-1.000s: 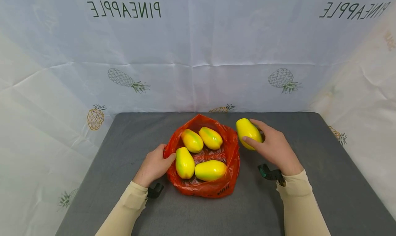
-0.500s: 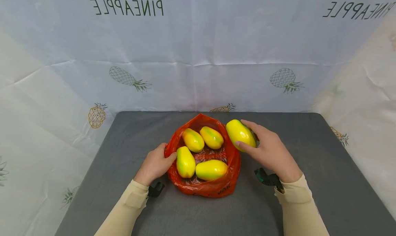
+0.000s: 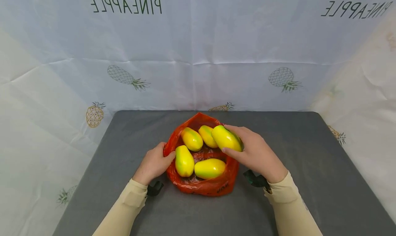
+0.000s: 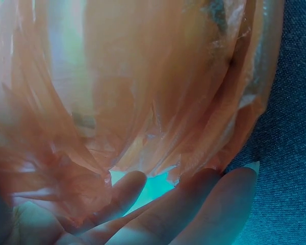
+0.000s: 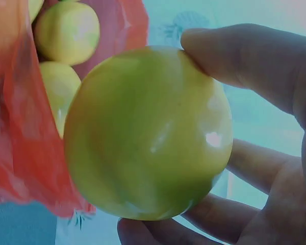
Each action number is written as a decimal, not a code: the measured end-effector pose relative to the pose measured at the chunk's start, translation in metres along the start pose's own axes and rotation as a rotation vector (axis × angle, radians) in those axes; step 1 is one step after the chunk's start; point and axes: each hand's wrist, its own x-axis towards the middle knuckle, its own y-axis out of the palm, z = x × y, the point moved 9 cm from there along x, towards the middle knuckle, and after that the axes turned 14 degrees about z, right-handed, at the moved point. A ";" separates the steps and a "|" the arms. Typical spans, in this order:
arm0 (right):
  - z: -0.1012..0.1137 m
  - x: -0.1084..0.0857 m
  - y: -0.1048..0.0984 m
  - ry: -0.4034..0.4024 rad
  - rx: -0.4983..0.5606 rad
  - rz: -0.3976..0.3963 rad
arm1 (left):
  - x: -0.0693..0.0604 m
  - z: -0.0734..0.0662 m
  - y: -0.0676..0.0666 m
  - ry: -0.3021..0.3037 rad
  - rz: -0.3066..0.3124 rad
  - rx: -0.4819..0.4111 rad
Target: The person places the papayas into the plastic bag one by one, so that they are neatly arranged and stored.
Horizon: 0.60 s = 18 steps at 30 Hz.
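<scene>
A red plastic bag (image 3: 204, 189) stands with its mouth spread wide, and several yellow-green papayas lie inside, among them one at the front left (image 3: 184, 161) and one at the front right (image 3: 209, 169). My left hand (image 3: 153, 164) holds the bag's left rim, thumb inside and fingers outside; in the left wrist view the fingers lie along the crinkled plastic (image 4: 143, 102). Over the bag's right rim, my right hand (image 3: 257, 153) grips another papaya (image 3: 227, 138) between thumb and fingers. That papaya (image 5: 148, 132) fills the middle of the right wrist view and partly covers one at the back of the bag.
Grey cloth covers the table (image 3: 130, 139) under the bag. Behind it hangs a pale curtain (image 3: 235, 40) printed with pineapples, meeting the table's back edge. A dark wrist mount (image 3: 256, 178) sits under the right wrist, and a similar mount (image 3: 155, 188) under the left.
My right hand has carried its papaya leftward, from beside the bag to over its right part. My left hand keeps its hold on the rim, and the papayas inside have not shifted.
</scene>
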 end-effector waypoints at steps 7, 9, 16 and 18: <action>0.011 0.018 0.020 -0.034 -0.040 0.081 | -0.001 -0.001 -0.001 0.018 -0.001 -0.004; 0.013 0.022 0.025 -0.034 -0.059 0.102 | -0.001 -0.001 0.000 0.015 -0.001 -0.008; 0.012 0.032 0.038 -0.010 -0.090 0.167 | 0.000 0.000 0.000 -0.004 -0.007 -0.022; 0.011 0.034 0.041 -0.001 -0.094 0.184 | -0.001 0.001 -0.001 -0.001 -0.010 -0.022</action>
